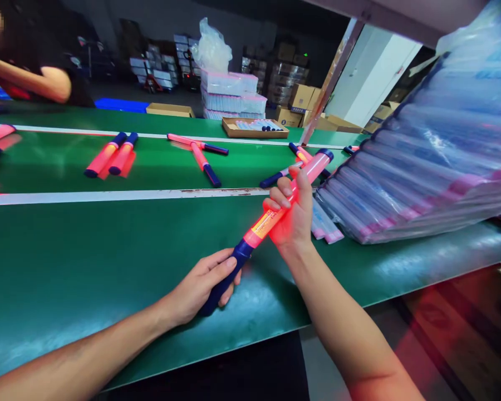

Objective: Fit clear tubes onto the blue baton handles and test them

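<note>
A traffic wand point(262, 225) glows red over the green table, tilted with its dark blue cap up and to the right. My left hand point(215, 275) is closed around its dark blue handle. Higher up, my right hand point(292, 203) wraps its fingers round the lit red tube. A yellow label shows on the tube between the two hands. Just beyond my right hand lie several more wands, one with a dark handle point(272, 177). Two clear tubes with pink ends point(328, 223) rest beside my right wrist.
On the right leans a large plastic-wrapped stack of tubes point(426, 161). Lit wands point(111, 153) lie on the green belt point(150, 167) between white strips. A cardboard tray point(254, 132) holds tubes farther back. Another person point(33, 67) is at the far left.
</note>
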`<state>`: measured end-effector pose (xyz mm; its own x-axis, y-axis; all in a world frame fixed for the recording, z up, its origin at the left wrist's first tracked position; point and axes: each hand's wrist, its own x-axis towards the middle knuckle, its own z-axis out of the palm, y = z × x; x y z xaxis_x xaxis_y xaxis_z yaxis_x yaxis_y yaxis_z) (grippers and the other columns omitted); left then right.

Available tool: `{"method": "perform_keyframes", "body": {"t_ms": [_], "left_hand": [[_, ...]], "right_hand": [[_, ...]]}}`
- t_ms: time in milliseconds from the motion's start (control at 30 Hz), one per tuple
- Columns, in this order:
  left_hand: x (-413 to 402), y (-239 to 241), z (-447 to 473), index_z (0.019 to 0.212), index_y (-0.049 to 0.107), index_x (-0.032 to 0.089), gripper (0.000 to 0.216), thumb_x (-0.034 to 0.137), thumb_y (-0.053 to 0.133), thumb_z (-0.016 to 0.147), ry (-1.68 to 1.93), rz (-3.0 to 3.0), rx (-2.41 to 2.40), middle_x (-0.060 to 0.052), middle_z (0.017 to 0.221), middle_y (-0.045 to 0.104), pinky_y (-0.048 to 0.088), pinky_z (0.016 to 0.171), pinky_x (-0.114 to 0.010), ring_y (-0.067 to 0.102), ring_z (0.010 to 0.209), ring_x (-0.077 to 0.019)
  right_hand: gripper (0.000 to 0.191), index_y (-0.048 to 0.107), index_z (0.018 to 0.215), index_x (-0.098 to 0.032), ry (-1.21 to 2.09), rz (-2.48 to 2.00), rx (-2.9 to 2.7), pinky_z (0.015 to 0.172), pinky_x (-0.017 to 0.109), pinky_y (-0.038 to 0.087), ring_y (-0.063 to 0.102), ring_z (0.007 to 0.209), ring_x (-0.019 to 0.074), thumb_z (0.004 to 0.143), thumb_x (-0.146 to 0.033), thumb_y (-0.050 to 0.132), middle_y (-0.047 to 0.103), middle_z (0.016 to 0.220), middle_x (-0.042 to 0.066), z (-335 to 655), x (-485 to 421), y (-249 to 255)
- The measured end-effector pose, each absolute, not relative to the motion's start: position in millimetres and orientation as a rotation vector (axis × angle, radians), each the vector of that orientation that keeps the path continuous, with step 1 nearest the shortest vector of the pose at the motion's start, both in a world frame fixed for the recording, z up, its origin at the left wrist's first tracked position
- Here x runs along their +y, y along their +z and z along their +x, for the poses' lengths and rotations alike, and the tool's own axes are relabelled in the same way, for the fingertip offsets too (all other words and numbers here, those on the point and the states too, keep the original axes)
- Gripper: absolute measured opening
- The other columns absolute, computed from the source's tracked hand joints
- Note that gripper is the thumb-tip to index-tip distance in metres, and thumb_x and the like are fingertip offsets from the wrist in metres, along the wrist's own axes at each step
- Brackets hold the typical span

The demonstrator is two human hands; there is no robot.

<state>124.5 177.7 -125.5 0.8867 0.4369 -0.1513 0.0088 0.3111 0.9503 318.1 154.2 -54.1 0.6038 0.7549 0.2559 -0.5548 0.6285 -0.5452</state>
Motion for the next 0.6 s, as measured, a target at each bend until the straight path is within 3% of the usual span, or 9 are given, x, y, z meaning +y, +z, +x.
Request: {"method": "perform_keyframes", "body": {"t_ms": [400, 600], "left_hand": [[171, -130, 121, 0.09, 0.057, 0.017, 0.033, 0.049, 0.056, 0.098, 0.342, 1.308, 0.41, 0.001, 0.08, 0.057, 0.032, 0.048, -0.022, 0.046, 0.049, -0.0049], [167, -131, 118, 0.098, 0.058, 0.017, 0.035, 0.052, 0.056, 0.097, 0.373, 1.312, 0.378, -0.001, 0.083, 0.058, 0.033, 0.05, -0.024, 0.047, 0.051, -0.0066]], "right_hand": [[0.024, 0.054, 0.095, -0.025, 0.849, -0.465, -0.552, 0.038, 0.01, 0.028, 0.028, 0.04, 0.0005, 0.084, -0.032, 0.074, 0.034, 0.06, -0.013, 306, 154, -54], [0.022, 0.055, 0.096, -0.025, 0.825, -0.489, -0.592, 0.039, 0.011, 0.028, 0.026, 0.04, 0.0013, 0.086, -0.036, 0.071, 0.034, 0.06, -0.013, 295, 151, -47]]}}
